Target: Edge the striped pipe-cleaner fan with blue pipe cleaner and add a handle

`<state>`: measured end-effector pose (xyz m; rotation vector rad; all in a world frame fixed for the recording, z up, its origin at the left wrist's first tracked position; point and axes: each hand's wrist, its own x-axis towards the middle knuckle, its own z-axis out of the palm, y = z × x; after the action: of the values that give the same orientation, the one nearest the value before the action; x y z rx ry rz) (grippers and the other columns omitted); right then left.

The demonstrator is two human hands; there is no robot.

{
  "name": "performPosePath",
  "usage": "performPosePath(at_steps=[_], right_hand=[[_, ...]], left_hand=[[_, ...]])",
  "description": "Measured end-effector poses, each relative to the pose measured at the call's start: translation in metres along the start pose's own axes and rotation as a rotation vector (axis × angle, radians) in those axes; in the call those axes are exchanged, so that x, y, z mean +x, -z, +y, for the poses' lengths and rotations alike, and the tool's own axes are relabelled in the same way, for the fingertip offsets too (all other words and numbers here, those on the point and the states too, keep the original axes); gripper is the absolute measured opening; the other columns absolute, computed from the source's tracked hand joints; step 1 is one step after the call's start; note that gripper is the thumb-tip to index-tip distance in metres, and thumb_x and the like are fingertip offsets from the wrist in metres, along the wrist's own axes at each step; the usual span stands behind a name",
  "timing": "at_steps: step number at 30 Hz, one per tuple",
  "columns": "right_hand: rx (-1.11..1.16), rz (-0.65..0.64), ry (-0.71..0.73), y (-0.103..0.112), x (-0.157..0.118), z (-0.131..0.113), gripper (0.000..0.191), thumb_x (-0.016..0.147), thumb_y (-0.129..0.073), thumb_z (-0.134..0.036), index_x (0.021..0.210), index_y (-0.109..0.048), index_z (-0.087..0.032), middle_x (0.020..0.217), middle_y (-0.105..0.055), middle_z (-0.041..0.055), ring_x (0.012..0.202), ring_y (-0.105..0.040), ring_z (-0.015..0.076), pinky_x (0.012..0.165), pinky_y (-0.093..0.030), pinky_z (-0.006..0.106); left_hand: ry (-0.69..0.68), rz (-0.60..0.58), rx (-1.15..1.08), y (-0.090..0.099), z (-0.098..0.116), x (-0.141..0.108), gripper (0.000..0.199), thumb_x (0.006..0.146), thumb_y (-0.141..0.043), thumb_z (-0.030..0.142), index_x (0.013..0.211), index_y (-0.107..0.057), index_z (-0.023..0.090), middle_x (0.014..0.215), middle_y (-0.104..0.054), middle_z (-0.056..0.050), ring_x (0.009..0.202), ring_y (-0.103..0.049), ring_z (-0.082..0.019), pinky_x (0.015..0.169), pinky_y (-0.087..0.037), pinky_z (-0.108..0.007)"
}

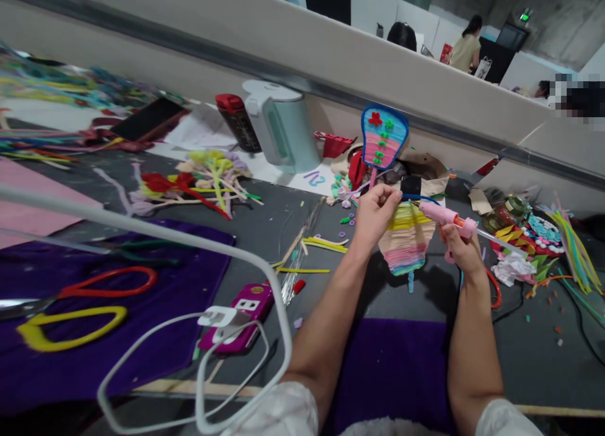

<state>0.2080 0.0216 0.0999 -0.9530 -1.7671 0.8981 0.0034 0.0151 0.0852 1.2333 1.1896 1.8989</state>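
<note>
A pink hot glue gun [447, 217] is gripped in my right hand [466, 252], its nozzle pointing left at the top edge of a striped pipe-cleaner fan [407, 244]. The fan is yellow, cream, pink and blue, with a light blue handle [411, 282] pointing toward me. My left hand [378, 214] is closed in a pinch on a dark blue pipe cleaner [423, 197] along the fan's yellow edge. Behind my left hand stands a second fan [384, 137], blue-rimmed, with a red flower and green pieces. The pinching fingertips are partly hidden.
Left lie scissors [94, 291] on purple cloth, a magenta power strip [239, 316] and a looping white cable [283, 335]. Behind are a kettle [288, 130], a red-lidded bottle [239, 122] and pipe-cleaner flowers [189, 181]. Craft pieces [543, 234] lie right. People sit beyond the partition [283, 39].
</note>
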Motion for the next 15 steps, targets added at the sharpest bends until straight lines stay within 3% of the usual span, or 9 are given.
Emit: performPosePath(at_steps=[4,9,15], right_hand=[[0.005,-0.02,0.005,0.0009,0.0006,-0.0009,0.051,0.08,-0.064,-0.073,0.062,-0.058,-0.026,0.055,-0.043,0.0001,0.06,-0.047,0.019,0.054,-0.042,0.031],[0.014,-0.031,0.005,0.0048,-0.0002,0.0021,0.054,0.083,-0.062,-0.071,0.056,-0.05,-0.025,0.058,-0.042,-0.0004,0.056,-0.037,0.0149,0.05,-0.035,0.029],[-0.02,-0.046,0.0,0.0093,-0.0006,0.0041,0.055,0.082,-0.06,-0.074,0.06,-0.054,-0.025,0.06,-0.047,0.0,0.058,-0.041,0.0151,0.052,-0.038,0.029]], left_hand=[[0.009,0.004,-0.002,-0.0005,0.0014,-0.0008,0.039,0.078,-0.075,0.055,0.072,-0.063,0.018,0.059,-0.051,0.004,0.055,-0.037,-0.01,0.054,-0.029,-0.024],[0.01,0.008,-0.006,-0.0008,0.0015,-0.0013,0.038,0.077,-0.076,0.054,0.071,-0.063,0.019,0.059,-0.05,0.004,0.055,-0.037,-0.01,0.054,-0.029,-0.025],[0.004,0.007,-0.004,-0.0013,0.0021,-0.0009,0.041,0.075,-0.077,0.057,0.07,-0.063,0.019,0.058,-0.049,0.004,0.054,-0.037,-0.01,0.053,-0.029,-0.025]])
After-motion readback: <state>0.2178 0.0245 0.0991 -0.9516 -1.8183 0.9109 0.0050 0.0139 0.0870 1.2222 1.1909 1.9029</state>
